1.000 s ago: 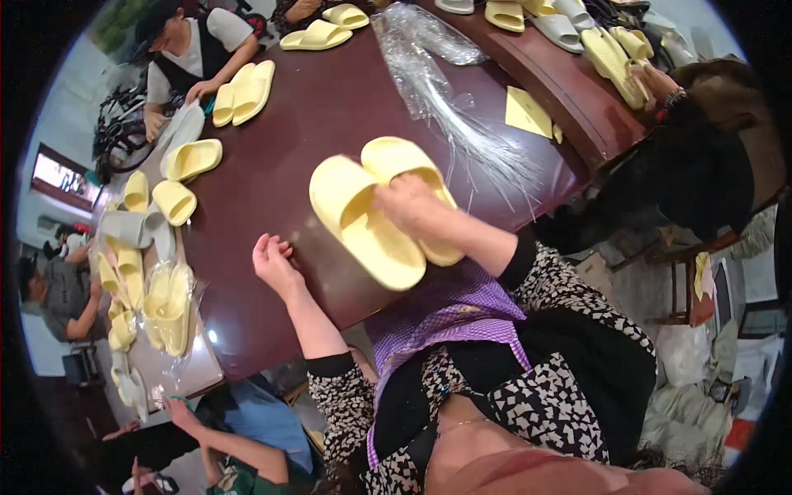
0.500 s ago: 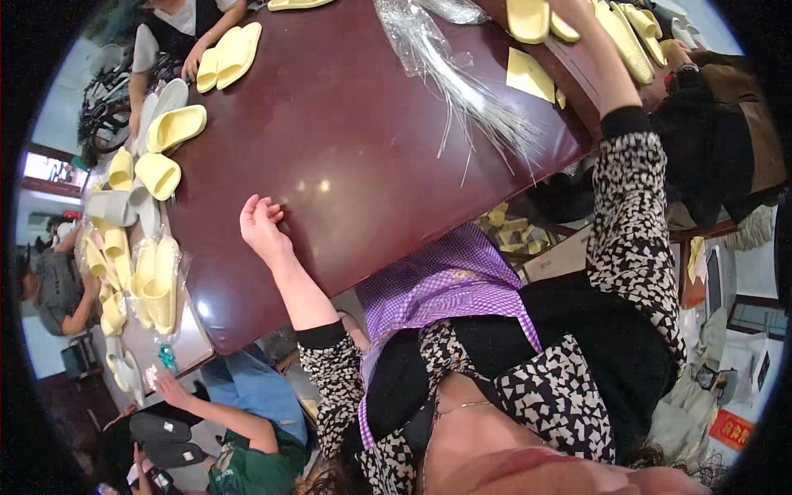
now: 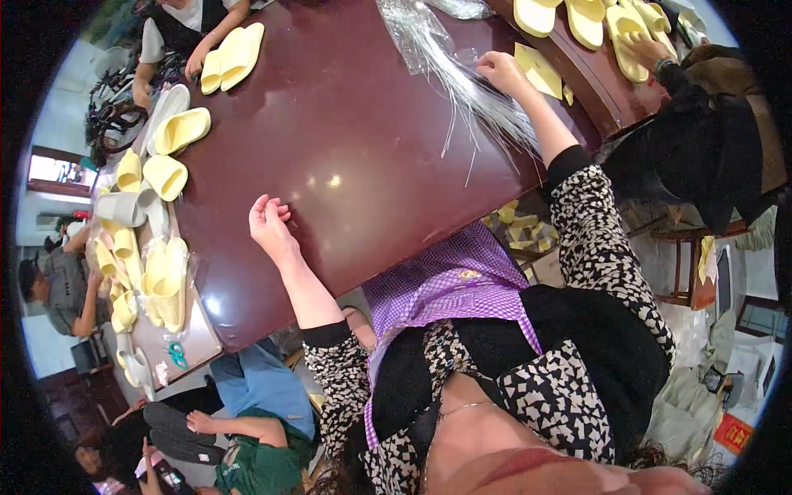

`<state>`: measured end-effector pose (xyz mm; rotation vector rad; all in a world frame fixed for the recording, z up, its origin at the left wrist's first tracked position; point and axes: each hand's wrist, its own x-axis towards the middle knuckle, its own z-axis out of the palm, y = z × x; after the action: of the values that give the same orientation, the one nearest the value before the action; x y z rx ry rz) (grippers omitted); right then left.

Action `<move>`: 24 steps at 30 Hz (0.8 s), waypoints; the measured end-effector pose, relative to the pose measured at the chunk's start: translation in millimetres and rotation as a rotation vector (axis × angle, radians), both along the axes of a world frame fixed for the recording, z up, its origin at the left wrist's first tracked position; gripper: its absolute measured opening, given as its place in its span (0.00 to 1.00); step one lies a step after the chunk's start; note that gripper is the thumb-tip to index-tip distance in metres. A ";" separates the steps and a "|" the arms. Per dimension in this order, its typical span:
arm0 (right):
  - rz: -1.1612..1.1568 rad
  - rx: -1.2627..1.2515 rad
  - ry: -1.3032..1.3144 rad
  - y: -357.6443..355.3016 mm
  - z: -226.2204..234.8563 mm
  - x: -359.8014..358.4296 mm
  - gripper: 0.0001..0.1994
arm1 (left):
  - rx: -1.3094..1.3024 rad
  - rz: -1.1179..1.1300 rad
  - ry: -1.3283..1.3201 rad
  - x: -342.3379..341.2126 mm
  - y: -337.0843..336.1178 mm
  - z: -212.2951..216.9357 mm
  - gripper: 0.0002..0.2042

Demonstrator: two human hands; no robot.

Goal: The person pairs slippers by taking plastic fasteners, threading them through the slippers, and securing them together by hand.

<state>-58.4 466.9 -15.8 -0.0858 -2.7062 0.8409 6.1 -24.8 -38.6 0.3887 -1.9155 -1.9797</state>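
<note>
My left hand (image 3: 271, 223) rests on the dark brown table (image 3: 346, 140), fingers loosely curled, holding nothing. My right hand (image 3: 500, 69) is stretched out to the far right of the table, fingers down on a pile of clear plastic bags (image 3: 462, 74). A flat yellow card (image 3: 538, 71) lies just right of that hand. Whether the right hand grips a bag is not visible.
Yellow slippers (image 3: 233, 56) lie at the table's far left, under another person's hand (image 3: 196, 63). More yellow slippers (image 3: 177, 130) and bagged pairs (image 3: 165, 276) crowd the left side. Slippers (image 3: 587, 18) sit on the raised far edge. A person in black (image 3: 701, 132) sits right.
The pair of yellow slippers under my right hand a second ago is gone from the table's middle. My right hand swung out right, then came down on the plastic bags. My left hand stayed.
</note>
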 end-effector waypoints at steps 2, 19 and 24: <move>-0.051 0.016 0.001 -9.7 2.9 -4.5 0.12 | -0.002 0.001 -0.001 -0.2 -1.1 -0.8 0.08; -0.036 0.117 -0.057 -59.8 13.3 42.7 0.13 | -0.007 -0.015 0.016 -1.2 -0.6 -2.5 0.08; 0.077 0.256 0.059 -57.1 6.4 51.4 0.10 | -0.026 -0.023 0.021 0.0 -0.7 -2.6 0.08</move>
<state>-7.0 409.8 -9.4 0.0986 -2.7498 0.5017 6.2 -25.5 -41.2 0.3398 -1.9390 -1.9635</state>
